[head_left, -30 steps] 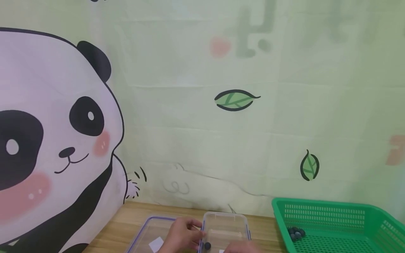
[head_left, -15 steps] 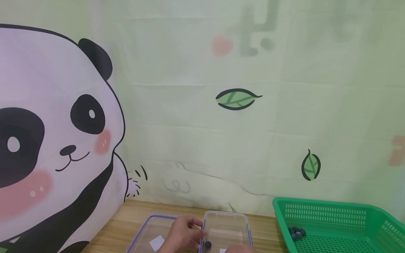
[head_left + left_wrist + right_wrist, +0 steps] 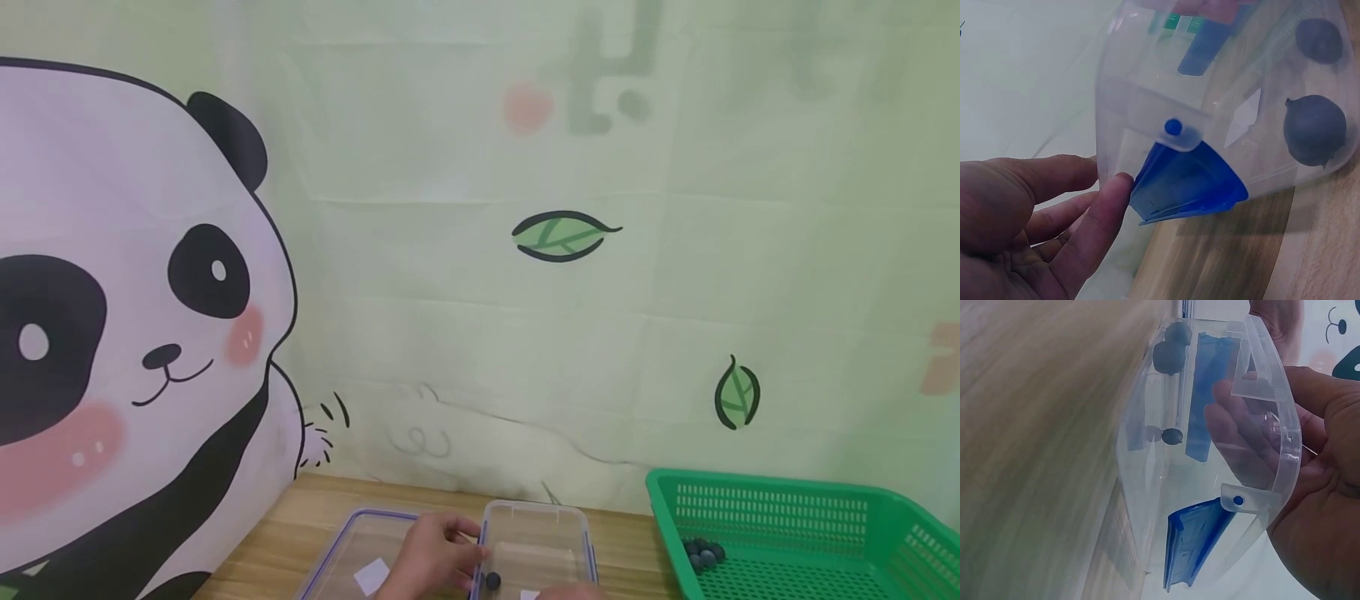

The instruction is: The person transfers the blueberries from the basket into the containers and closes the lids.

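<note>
Your right hand (image 3: 1338,456) hung inside the clear box (image 3: 534,507) on the worktop (image 3: 255,533), its loosely bent fingers near a small dark berry (image 3: 1172,436) and visibly holding nothing. Your left hand (image 3: 435,554) touched the box's left side beside a blue clip (image 3: 1194,181); whether those fingers gripped could not be told. Placing or picking that berry appeared the step in hand; the next move seemingly called for a gentle touch, with more berries (image 3: 705,557) in the green basket (image 3: 780,477).

Bare hands (image 3: 437,554), creased fingers (image 3: 1094,232)
</note>
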Tool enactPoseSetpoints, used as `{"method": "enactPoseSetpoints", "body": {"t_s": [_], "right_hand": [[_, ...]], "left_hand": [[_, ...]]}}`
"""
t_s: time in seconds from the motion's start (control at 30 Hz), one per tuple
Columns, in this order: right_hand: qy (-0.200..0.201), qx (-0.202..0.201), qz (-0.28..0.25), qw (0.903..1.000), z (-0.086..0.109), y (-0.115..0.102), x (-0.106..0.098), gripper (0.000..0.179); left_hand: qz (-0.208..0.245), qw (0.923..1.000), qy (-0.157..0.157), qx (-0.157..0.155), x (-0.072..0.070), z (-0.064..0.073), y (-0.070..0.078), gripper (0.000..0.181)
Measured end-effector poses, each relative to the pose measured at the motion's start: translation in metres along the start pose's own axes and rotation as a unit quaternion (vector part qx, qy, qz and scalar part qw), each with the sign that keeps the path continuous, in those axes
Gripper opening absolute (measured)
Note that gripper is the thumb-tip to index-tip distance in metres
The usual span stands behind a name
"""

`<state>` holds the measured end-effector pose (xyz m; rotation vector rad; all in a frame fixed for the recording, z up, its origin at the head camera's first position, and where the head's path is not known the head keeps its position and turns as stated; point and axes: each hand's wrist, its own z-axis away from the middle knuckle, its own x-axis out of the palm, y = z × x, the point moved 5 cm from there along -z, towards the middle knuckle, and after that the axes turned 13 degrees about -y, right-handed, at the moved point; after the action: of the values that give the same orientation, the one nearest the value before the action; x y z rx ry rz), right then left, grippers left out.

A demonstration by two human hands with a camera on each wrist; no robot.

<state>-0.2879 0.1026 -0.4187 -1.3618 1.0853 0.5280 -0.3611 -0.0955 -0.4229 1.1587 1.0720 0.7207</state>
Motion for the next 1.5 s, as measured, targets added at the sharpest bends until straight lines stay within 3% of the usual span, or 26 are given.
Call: {"method": "enactPoseSetpoints", "body": {"t_s": [0.17, 0.3, 0.4, 0.47, 0.57, 0.77, 1.0, 1.17, 1.33, 1.4, 1.5], "right_hand": [[0.02, -0.025, 0.012, 0.9994, 0.002, 0.001, 0.003, 0.012], [0.055, 0.0, -0.094, 0.9941, 0.006, 0.018, -0.001, 0.014], [0.068, 0.057, -0.212, 0.9732, 0.01, 0.029, -0.012, 0.014], [0.053, 0.064, -0.225, 0.9709, 0.013, 0.028, -0.022, 0.015], [0.046, 0.116, -0.265, 0.9561, 0.019, 0.017, -0.038, 0.018], [0.114, 0.202, -0.187, 0.9546, 0.034, -0.007, -0.065, 0.011], [0.174, 0.171, -0.071, 0.9671, 0.053, -0.025, -0.09, 0.01], [0.205, 0.195, -0.053, 0.9577, 0.066, -0.027, -0.101, 0.011], [0.237, 0.156, 0.001, 0.959, 0.078, -0.037, -0.114, 0.01], [0.24, 0.144, 0.026, 0.9595, 0.083, -0.041, -0.121, 0.011], [0.226, 0.164, 0.044, 0.9591, 0.089, -0.042, -0.132, 0.011]], "left_hand": [[0.001, 1.0, -0.001, -0.004, 0.001, 0.0, 0.0, 0.02], [0.002, 1.0, -0.001, -0.004, 0.001, -0.001, 0.0, 0.021], [0.003, 1.0, -0.001, -0.007, 0.001, -0.001, -0.001, 0.021], [0.004, 1.0, 0.0, -0.008, 0.0, -0.001, -0.001, 0.021], [0.003, 1.0, -0.001, -0.006, 0.0, -0.001, 0.0, 0.021], [0.001, 1.0, -0.003, -0.004, 0.0, -0.001, 0.001, 0.021], [-0.004, 0.9999, 0.0, -0.013, 0.001, -0.002, 0.002, 0.02], [-0.004, 0.9999, 0.0, -0.016, 0.003, -0.002, 0.001, 0.02], [-0.001, 0.9999, -0.001, -0.016, 0.002, -0.003, 0.0, 0.021], [0.001, 0.9999, -0.001, -0.015, 0.002, -0.003, 0.0, 0.021], [0.001, 0.9999, -0.001, -0.012, 0.002, -0.003, 0.0, 0.021]]}}
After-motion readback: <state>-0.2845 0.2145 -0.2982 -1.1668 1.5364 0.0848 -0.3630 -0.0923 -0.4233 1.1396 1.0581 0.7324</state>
